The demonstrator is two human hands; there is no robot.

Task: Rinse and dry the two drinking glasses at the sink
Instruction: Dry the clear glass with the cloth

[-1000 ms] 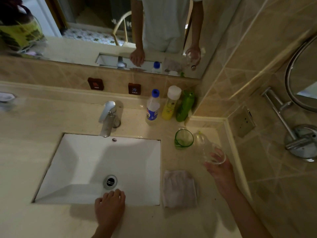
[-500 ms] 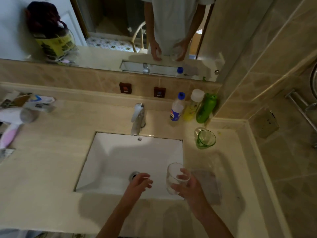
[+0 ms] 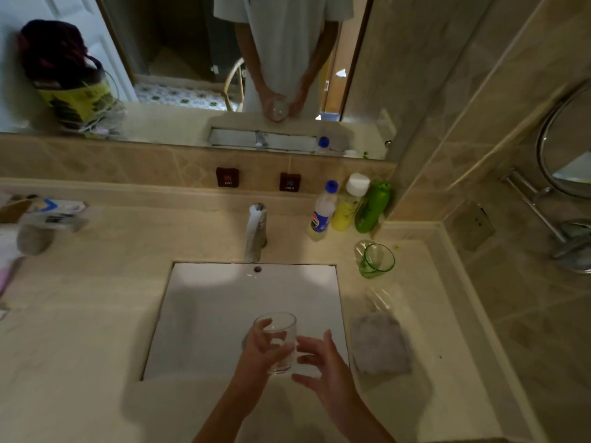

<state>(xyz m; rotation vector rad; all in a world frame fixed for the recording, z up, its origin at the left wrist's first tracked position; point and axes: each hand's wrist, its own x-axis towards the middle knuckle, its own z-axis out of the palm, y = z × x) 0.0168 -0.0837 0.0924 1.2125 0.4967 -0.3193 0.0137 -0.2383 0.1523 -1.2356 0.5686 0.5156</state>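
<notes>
surface [image 3: 96,330]: beige stone, white sink [image 3: 204,314] set in | right of sink: grey cloth [image 3: 380,346], green glass [image 3: 377,260] | behind sink: tap [image 3: 256,231], three bottles [image 3: 345,206] (right rear corner) | far left of sink: blurred clutter

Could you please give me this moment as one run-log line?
left hand: grips clear glass over sink | right hand: open beside it | tap: no water visible

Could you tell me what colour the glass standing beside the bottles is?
Green glass, clearest in the head view.
</notes>
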